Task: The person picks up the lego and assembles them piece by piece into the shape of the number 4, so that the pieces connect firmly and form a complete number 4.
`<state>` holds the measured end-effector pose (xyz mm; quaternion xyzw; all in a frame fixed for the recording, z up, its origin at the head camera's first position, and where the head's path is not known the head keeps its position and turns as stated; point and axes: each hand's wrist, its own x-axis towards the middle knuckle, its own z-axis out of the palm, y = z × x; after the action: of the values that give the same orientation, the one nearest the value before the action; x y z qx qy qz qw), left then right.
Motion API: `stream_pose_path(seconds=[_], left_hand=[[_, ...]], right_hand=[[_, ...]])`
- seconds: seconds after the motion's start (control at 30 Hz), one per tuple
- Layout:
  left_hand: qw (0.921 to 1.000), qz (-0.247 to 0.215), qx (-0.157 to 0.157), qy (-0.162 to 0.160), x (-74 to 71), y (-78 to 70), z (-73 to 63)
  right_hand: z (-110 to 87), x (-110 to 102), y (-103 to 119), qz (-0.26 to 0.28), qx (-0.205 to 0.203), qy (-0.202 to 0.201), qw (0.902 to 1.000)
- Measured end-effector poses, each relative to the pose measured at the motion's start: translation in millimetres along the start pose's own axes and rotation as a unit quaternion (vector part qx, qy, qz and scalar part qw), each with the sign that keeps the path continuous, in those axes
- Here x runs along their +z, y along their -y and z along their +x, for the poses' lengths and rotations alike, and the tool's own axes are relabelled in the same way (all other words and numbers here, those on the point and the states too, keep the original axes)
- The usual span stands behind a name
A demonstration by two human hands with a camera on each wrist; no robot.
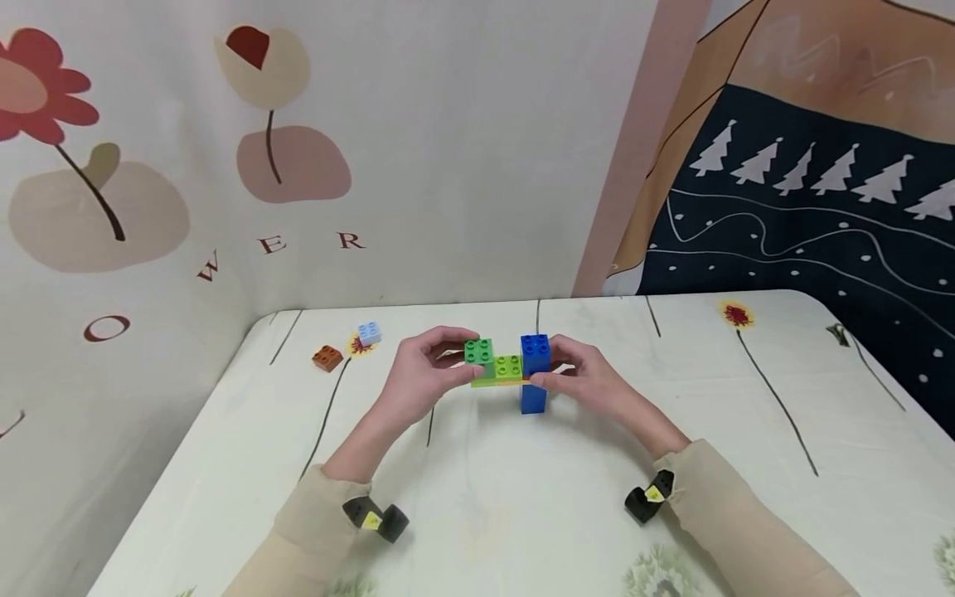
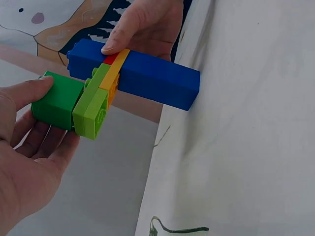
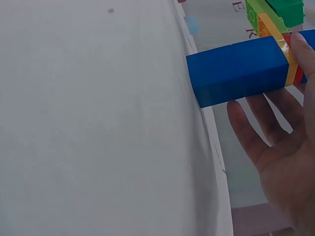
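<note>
Between the two hands is a joined build of toy building blocks. My left hand [image 1: 419, 380] pinches the green block [image 1: 481, 351] at the left end, thumb on the near side. Beside and under that block run lime-green blocks [image 1: 508, 366], joined to an orange plate [image 2: 116, 73]. A thin red block [image 2: 111, 59] sits over the orange one. My right hand [image 1: 593, 380] holds the upper dark blue block [image 1: 535, 355], its thumb near the red block. A dark blue column [image 2: 160, 78] extends below the orange plate, its bottom end at the white cloth.
A brown-orange block [image 1: 327, 358] and a light blue block [image 1: 369, 333] lie apart at the back left of the cloth-covered table [image 1: 477, 497]. Behind the table hangs a printed curtain [image 1: 462, 166].
</note>
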<state>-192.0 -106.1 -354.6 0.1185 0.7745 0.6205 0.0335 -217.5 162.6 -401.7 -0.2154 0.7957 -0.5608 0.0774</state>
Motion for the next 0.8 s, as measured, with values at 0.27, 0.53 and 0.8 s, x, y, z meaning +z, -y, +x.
stream_pose_path(seconds=[0.27,0.53,0.8], left_hand=[[1.0,-0.005,0.003,-0.004,0.3,2.3,1.4],[0.9999,-0.006,0.002,-0.016,1.9,4.5,0.8],[0.9997,-0.018,-0.001,-0.016,3.1,5.9,0.9]], right_hand=[[-0.8,-0.4,0.3,0.014,0.01,-0.004,0.9998],[-1.9,0.1,2.1,0.023,0.005,-0.001,0.9997],[-1.9,0.8,2.9,0.028,0.01,-0.003,0.9996]])
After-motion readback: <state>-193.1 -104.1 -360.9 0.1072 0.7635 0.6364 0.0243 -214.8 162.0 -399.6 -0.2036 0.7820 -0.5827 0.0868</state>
